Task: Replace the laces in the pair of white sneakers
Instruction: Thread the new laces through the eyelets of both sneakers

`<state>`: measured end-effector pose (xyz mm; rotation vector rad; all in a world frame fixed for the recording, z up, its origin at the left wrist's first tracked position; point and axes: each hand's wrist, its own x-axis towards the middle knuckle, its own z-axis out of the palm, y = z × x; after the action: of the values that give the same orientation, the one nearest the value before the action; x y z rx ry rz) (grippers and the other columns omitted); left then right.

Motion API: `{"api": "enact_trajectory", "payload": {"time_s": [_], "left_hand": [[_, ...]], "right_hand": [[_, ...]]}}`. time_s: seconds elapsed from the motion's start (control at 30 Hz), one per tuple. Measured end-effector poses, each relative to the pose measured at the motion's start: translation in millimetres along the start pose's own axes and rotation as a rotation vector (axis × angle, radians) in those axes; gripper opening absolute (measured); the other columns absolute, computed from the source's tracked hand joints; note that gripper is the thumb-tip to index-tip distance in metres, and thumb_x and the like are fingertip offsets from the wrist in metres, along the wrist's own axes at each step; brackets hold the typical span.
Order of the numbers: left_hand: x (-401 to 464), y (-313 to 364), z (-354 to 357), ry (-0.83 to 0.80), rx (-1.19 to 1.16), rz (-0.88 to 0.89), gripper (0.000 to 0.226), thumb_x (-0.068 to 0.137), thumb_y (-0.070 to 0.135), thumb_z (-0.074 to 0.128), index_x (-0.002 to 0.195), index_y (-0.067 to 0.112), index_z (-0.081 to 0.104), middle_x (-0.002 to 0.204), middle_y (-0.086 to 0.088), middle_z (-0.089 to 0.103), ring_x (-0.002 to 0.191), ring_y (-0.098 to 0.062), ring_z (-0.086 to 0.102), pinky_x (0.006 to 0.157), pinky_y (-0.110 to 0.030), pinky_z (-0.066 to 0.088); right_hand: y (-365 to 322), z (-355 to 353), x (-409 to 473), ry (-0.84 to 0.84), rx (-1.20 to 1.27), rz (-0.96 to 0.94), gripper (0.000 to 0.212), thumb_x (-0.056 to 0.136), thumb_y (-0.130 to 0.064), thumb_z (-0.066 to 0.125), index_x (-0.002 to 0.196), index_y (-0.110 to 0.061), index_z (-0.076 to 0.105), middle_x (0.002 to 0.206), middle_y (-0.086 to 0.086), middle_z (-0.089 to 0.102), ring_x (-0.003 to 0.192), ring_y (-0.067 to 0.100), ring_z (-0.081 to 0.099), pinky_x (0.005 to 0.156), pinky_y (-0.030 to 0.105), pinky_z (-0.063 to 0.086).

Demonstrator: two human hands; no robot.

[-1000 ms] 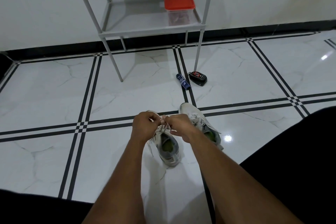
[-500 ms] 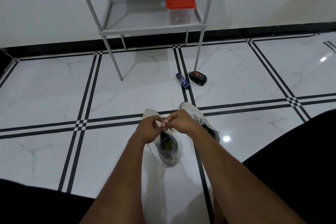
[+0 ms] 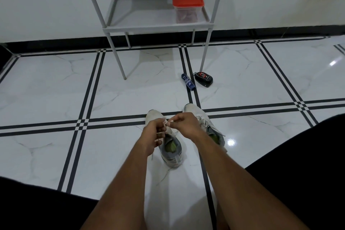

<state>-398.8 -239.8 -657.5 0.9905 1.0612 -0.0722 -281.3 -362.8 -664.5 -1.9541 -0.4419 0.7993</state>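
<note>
Two white sneakers stand side by side on the tiled floor, toes pointing away from me. The left sneaker (image 3: 171, 150) has a grey heel and a green insole. Over its tongue, my left hand (image 3: 152, 134) and my right hand (image 3: 183, 124) meet, each pinching the white lace (image 3: 166, 123) between fingertips. A loose lace end hangs down past the left hand. The right sneaker (image 3: 209, 127) is laced, and my right wrist covers part of it.
A grey metal shelf (image 3: 156, 28) stands against the far wall with a red-lidded clear box (image 3: 187, 3) on it. A blue bottle (image 3: 188, 82) and a black shoe-polish case (image 3: 203, 79) lie on the floor beyond the sneakers. My dark-clothed legs fill the lower corners.
Both hands have come closer together over the left sneaker and shifted slightly toward its toe; the lace is drawn shorter between them. The sneakers have not moved.
</note>
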Motion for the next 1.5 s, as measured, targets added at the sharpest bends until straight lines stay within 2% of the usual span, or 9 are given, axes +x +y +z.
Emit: {"api": "enact_trajectory", "payload": {"time_s": [0.27, 0.4, 0.57, 0.73, 0.87, 1.03, 1.17, 1.3, 1.5], "left_hand": [[13.3, -4.8, -9.4, 0.205, -0.230, -0.015, 0.013, 0.090, 0.016, 0.076, 0.100, 0.012, 0.069, 0.067, 0.001, 0.053, 0.050, -0.011, 0.039, 0.041, -0.023, 0.030], [13.2, -18.2, -31.7, 0.467, -0.141, -0.034, 0.016, 0.092, 0.018, 0.070, 0.088, 0.007, 0.060, 0.076, -0.007, 0.051, 0.058, -0.018, 0.040, 0.053, -0.025, 0.036], [16.9, -31.9, -40.3, 0.618, 0.061, -0.018, 0.017, 0.092, 0.014, 0.061, 0.082, 0.002, 0.053, 0.082, -0.010, 0.057, 0.068, -0.025, 0.052, 0.072, -0.033, 0.044], [20.0, -28.8, -46.5, 0.385, 0.132, 0.084, 0.011, 0.101, 0.011, 0.064, 0.096, 0.002, 0.068, 0.088, -0.017, 0.074, 0.074, -0.027, 0.074, 0.058, -0.029, 0.057], [9.9, -23.1, -47.2, 0.281, 0.130, 0.155, 0.003, 0.095, -0.005, 0.068, 0.097, -0.006, 0.070, 0.088, -0.024, 0.074, 0.068, -0.021, 0.073, 0.056, -0.022, 0.061], [13.5, -20.7, -53.9, 0.257, 0.392, 0.280, 0.010, 0.094, -0.004, 0.069, 0.088, 0.003, 0.074, 0.086, -0.023, 0.077, 0.071, -0.023, 0.075, 0.067, -0.028, 0.064], [17.5, -17.9, -62.5, 0.329, 0.635, 0.309, 0.014, 0.086, 0.007, 0.079, 0.073, 0.011, 0.075, 0.067, -0.005, 0.076, 0.069, -0.020, 0.077, 0.076, -0.037, 0.064], [21.6, -19.4, -66.2, 0.399, 0.763, 0.300, 0.016, 0.085, 0.014, 0.071, 0.070, 0.017, 0.073, 0.077, 0.000, 0.076, 0.078, -0.024, 0.075, 0.080, -0.041, 0.063], [14.6, -20.1, -47.9, 0.480, 0.543, 0.144, 0.019, 0.090, 0.002, 0.053, 0.074, 0.006, 0.063, 0.070, -0.016, 0.074, 0.070, -0.033, 0.077, 0.078, -0.043, 0.066]], "right_hand": [[-2.2, -7.5, -1.3, 0.080, -0.150, 0.048, 0.015, 0.081, -0.034, 0.090, 0.079, -0.022, 0.082, 0.078, -0.011, 0.078, 0.079, 0.007, 0.073, 0.067, 0.021, 0.054], [21.1, -19.3, -2.4, 0.181, -0.504, 0.177, 0.018, 0.080, -0.045, 0.073, 0.077, -0.028, 0.078, 0.080, -0.012, 0.075, 0.082, 0.014, 0.071, 0.076, 0.036, 0.062], [50.8, -15.4, -19.1, 0.185, -0.656, 0.223, 0.027, 0.082, -0.051, 0.074, 0.090, -0.025, 0.078, 0.089, -0.007, 0.075, 0.087, 0.021, 0.072, 0.069, 0.031, 0.056], [50.7, -17.0, -21.8, 0.134, -0.454, 0.159, 0.009, 0.084, -0.023, 0.079, 0.077, -0.017, 0.077, 0.079, -0.001, 0.075, 0.078, 0.018, 0.070, 0.074, 0.037, 0.061], [50.0, -20.5, -25.1, 0.135, -0.365, 0.109, 0.006, 0.080, -0.009, 0.078, 0.086, -0.007, 0.076, 0.076, 0.003, 0.073, 0.067, 0.011, 0.063, 0.058, 0.016, 0.049], [43.5, -23.0, -23.3, 0.031, -0.476, 0.054, 0.015, 0.087, -0.015, 0.075, 0.098, -0.018, 0.085, 0.096, -0.004, 0.080, 0.095, 0.015, 0.072, 0.091, 0.033, 0.058], [36.0, -28.0, -27.8, 0.032, -0.588, 0.101, 0.011, 0.092, -0.028, 0.074, 0.084, -0.027, 0.082, 0.085, -0.008, 0.078, 0.086, 0.015, 0.072, 0.080, 0.035, 0.061], [29.8, -27.2, -31.5, 0.053, -0.723, 0.118, 0.013, 0.089, -0.035, 0.063, 0.080, -0.032, 0.072, 0.082, -0.013, 0.067, 0.094, 0.020, 0.069, 0.089, 0.041, 0.057], [31.4, -23.2, -35.6, 0.129, -0.661, 0.169, 0.018, 0.081, -0.038, 0.051, 0.077, -0.032, 0.068, 0.081, -0.013, 0.066, 0.092, 0.019, 0.066, 0.089, 0.042, 0.055]]}}
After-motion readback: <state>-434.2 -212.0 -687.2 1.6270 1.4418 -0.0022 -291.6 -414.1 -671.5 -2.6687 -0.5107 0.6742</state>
